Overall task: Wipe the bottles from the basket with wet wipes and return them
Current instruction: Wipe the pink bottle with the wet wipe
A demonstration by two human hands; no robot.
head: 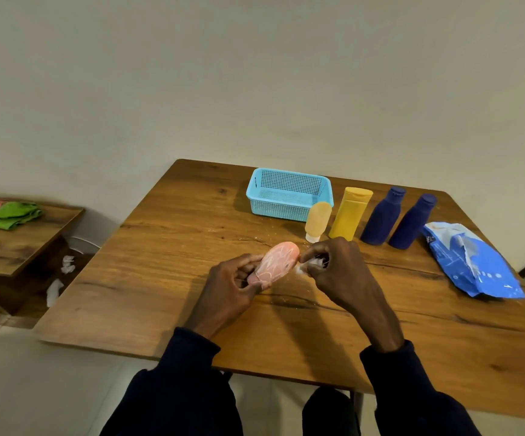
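Pink bottle (pixel 277 262) pinched in left hand (pixel 235 283); right hand (pixel 333 265) clutches wipe (pixel 313 263).

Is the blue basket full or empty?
Empty. The blue basket shows only its bare mesh floor; four bottles stand beside it on the table, and the pink bottle is being held.

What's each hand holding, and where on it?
Left hand grips the pink oval plastic bottle at its lower cap end. Right hand pinches a crumpled white wet wipe in its fingers, beside the bottle's top.
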